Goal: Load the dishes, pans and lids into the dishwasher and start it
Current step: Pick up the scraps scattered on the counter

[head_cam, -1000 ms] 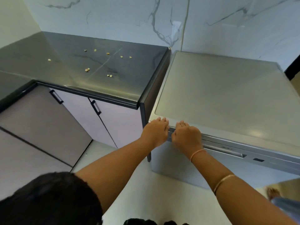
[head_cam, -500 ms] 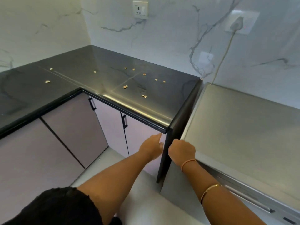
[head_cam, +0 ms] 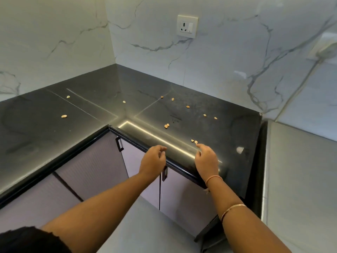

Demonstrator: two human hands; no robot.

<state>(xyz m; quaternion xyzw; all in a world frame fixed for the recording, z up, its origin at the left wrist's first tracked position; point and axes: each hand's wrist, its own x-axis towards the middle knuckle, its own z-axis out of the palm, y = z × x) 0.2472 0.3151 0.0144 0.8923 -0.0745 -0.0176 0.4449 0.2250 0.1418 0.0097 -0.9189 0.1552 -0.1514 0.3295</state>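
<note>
The dishwasher (head_cam: 300,170) is cut off by the right edge, only its top and left side showing; the pale bits (head_cam: 166,125) scattered over the worktop (head_cam: 91,110) are too small to identify; the left hand (head_cam: 153,161) covers part of a cabinet handle (head_cam: 164,174); the wall fitting (head_cam: 326,48) at the right edge is blurred.

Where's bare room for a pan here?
Bare: matte grey dishwasher top right of the glossy black countertop; the counter's back corner near the white wall socket. Crowded: tan crumbs dot the right stretch, with left hand and right hand at its front edge.
</note>
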